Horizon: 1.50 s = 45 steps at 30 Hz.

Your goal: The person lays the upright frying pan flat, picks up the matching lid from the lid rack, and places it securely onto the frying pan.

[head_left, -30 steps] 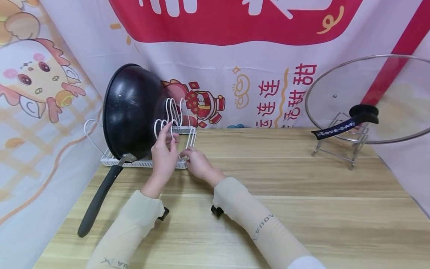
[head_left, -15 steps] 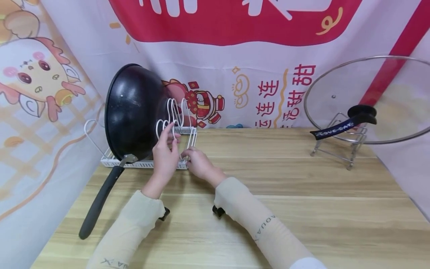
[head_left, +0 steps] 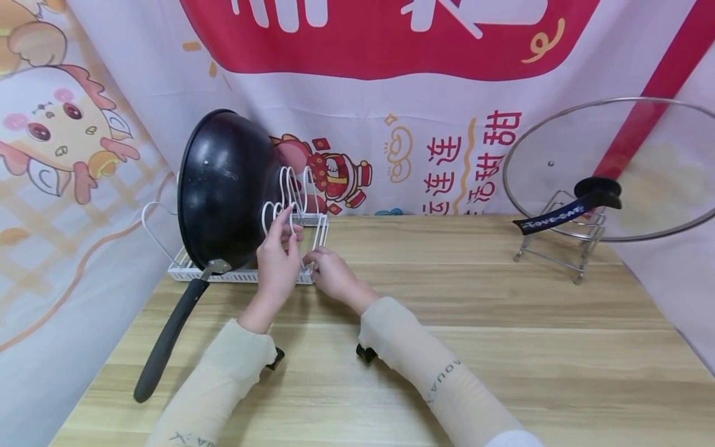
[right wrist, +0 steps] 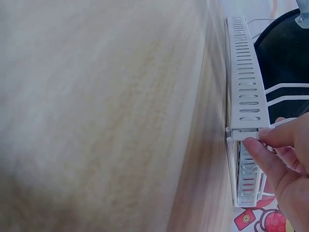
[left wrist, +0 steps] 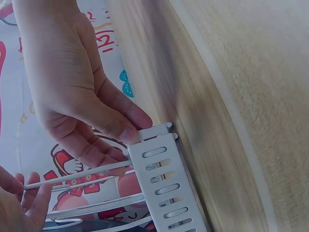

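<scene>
On the left of the table stands a white slotted pan rack [head_left: 231,276] with wire dividers. A black wok [head_left: 229,186] rests on its side in the rack, its dark handle [head_left: 167,347] slanting toward the front left. My left hand [head_left: 278,261] pinches an upright wire divider [left wrist: 96,169] beside the wok. At the rack's front right end, my right hand [head_left: 332,271] pinches the end piece of the slotted rail [right wrist: 246,72] between thumb and fingers. Its fingertips sit right at the rail's corner in the right wrist view.
On the right, a small metal wire stand [head_left: 586,248] holds a large glass lid [head_left: 659,161] with a black knob handle [head_left: 598,192]. Behind the wooden table [head_left: 475,372] hangs a printed cloth [head_left: 357,99], with another along the left side.
The wok, the wire dividers and my left hand have shifted slightly right in the head view. Both hands keep their holds on the rack. The head view itself has moved a little.
</scene>
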Available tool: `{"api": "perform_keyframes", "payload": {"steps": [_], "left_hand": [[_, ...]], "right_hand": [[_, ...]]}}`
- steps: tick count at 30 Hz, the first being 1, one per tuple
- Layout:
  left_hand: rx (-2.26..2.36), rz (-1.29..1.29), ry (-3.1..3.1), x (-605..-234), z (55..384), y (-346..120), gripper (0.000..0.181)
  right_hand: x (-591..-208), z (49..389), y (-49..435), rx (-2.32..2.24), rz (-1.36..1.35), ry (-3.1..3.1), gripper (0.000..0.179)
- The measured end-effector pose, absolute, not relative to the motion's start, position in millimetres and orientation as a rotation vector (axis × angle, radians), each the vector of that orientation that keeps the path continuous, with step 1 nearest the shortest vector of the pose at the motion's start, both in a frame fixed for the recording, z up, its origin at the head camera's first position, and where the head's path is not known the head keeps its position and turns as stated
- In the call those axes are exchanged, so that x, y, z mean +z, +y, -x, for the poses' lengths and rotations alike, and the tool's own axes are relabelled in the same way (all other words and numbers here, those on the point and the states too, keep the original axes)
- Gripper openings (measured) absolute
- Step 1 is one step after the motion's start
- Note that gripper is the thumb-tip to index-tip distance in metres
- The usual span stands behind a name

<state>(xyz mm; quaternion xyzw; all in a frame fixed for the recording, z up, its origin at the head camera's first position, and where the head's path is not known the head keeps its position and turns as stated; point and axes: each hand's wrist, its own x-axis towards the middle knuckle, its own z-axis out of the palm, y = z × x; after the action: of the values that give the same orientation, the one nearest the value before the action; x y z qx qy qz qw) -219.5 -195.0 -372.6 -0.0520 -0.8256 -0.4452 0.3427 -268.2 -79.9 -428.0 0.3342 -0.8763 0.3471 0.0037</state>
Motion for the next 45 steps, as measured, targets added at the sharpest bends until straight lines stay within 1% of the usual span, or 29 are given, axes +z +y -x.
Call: {"api": "perform_keyframes", "payload": {"steps": [16,45], "left_hand": [[-1.149,0.137,-2.14,-373.3,217.3,-188.5,0.049],[-1.164,0.139,-2.169,-372.3,212.4,-179.8,0.05]], "right_hand": [[-427.1,265.7,-73.8,1.1,-1.033,-2.766,0.032],[-424.6,260.0,-64.4,1.053,-1.036,-2.769,0.032]]}}
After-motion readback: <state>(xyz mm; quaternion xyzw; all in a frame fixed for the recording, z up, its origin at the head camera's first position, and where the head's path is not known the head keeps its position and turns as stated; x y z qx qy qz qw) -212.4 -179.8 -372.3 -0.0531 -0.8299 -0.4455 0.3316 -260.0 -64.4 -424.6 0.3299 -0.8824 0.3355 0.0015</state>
